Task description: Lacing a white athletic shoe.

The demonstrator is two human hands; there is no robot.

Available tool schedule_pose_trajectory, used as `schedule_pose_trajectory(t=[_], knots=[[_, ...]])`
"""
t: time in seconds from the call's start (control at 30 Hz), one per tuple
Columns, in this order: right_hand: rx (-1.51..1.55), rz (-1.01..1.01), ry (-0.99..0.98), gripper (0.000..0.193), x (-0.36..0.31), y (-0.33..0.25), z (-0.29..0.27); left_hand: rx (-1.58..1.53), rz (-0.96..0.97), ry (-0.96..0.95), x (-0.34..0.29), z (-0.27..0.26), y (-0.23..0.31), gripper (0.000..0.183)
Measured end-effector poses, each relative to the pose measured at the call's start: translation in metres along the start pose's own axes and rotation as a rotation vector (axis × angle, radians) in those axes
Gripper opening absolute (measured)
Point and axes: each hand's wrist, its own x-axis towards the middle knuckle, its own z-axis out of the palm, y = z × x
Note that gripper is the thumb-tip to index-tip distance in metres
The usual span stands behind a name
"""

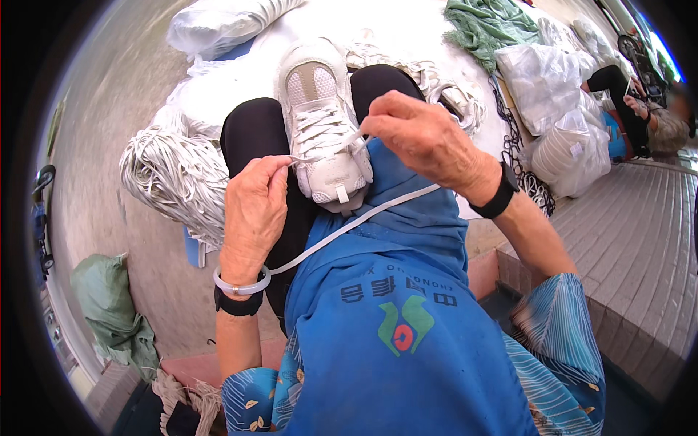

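A white sneaker point(334, 174) with a beige stripe on its toe rests across my thighs, toe pointing away from me. White lacing point(320, 129) criss-crosses its front. My left hand point(254, 207), at the shoe's left side, pinches a white shoelace point(311, 158) between thumb and fingers. Over the right side of the shoe, my right hand point(429, 142) is closed on the lace too, fingers bent. A long loose length of white lace point(363, 216) crosses my blue apron point(392, 291) from near my left wrist to below my right hand.
A thick bundle of white laces point(174, 174) lies left of my knees. Beyond are plastic-wrapped white goods point(225, 25) and green netting point(487, 29). Clear bags point(571, 149) stand at right, near another person's hand point(636, 107). A green sack point(109, 305) sits at left.
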Motion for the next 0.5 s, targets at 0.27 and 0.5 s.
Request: schedule_pose_trajectory(t=[0.27, 0.5], knots=[[0.051, 0.166, 0.004, 0.008, -0.015, 0.005, -0.008, 0.118, 0.072, -0.076, 0.011, -0.007, 0.002, 0.017], [0.126, 0.206, -0.094, 0.016, -0.032, -0.011, 0.008, -0.033, -0.029, -0.130, 0.017, -0.007, -0.007, 0.017]])
